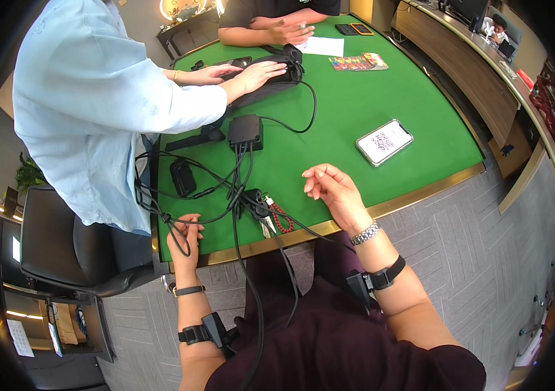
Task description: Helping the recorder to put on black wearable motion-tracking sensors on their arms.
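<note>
My left hand [187,242] rests at the near left corner of the green table [321,146]. Its fingers are loosely bent and hold nothing, and a loop of black cable [180,222] crosses in front of it. Above the near edge, my right hand [333,190] is half curled with nothing in it. Up and right of that hand lies a phone [385,142] showing a printed-style code on its screen. Between my hands are a red beaded strap [281,217] with keys and a bundle of black cables. These run into a black box [245,131].
At the left, a person in a light blue shirt [111,88] has both hands on a black bag [277,80]. Another person's hands [292,33] are across the table, near white paper [324,46] and colourful cards [358,62]. A black chair [57,239] stands at left.
</note>
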{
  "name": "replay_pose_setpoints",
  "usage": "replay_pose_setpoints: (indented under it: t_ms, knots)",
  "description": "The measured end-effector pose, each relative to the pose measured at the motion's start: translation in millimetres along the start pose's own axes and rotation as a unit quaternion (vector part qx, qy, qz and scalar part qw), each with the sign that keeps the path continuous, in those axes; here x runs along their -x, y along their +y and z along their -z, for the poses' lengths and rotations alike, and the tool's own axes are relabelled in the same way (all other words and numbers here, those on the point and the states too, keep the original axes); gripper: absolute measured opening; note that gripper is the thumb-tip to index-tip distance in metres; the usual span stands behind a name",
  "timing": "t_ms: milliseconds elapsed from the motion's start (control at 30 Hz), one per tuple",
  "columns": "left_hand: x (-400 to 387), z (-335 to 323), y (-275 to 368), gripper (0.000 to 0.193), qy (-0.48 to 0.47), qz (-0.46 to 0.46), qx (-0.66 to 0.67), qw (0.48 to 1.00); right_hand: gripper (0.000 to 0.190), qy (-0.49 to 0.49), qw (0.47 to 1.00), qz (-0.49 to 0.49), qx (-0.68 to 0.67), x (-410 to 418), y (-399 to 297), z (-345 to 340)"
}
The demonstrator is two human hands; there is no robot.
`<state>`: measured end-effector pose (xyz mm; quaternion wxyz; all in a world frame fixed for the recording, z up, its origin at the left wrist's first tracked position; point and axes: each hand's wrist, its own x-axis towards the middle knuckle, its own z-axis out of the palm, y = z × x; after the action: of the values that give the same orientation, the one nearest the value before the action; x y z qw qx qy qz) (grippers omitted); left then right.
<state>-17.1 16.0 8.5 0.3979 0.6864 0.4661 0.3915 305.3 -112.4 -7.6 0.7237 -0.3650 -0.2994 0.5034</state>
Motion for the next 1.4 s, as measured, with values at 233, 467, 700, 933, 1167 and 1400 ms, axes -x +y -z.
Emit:
replay_pose_setpoints:
  t_ms: [233, 467, 700, 933, 1167, 1400]
  knots:
    - [-0.4, -0.3, -0.9, 0.017, 0.002, 0.0, -0.001, 1.0, 0.021, 0.002, 1.0, -0.003, 0.001, -0.4, 0.0, -0.4]
    - [-0.3, -0.7, -1.2, 0.017, 0.008, 0.01, 0.007, 1.0, 0.021, 0.001, 1.0, 0.0, 0.004, -0.6, 0.5, -0.1]
    - [-1.7, 0.7, 0.8, 0.014, -0.012, 0.011, 0.0, 1.0, 0.02, -0.002, 1.0, 0.0, 0.006, -0.5, 0.9, 0.0]
    - [-1.9, 0.4, -0.2, 0.014, -0.006, 0.032, 0.019, 0.999, 0.02, 0.0, 1.0, -0.003, 0.006, -0.6, -0.2, -0.6]
    - [-2.2, 0.3, -4.3, 0.015, -0.003, -0.002, 0.01, 1.0, 0.021, 0.004, 1.0, -0.007, -0.006, -0.5, 0.2, 0.2]
    - [-3.0, 0.2, -6.5, 0.015, -0.002, 0.014, 0.02, 1.0, 0.021, -0.005, 1.0, -0.004, -0.011, -0.4, -0.6, 0.2]
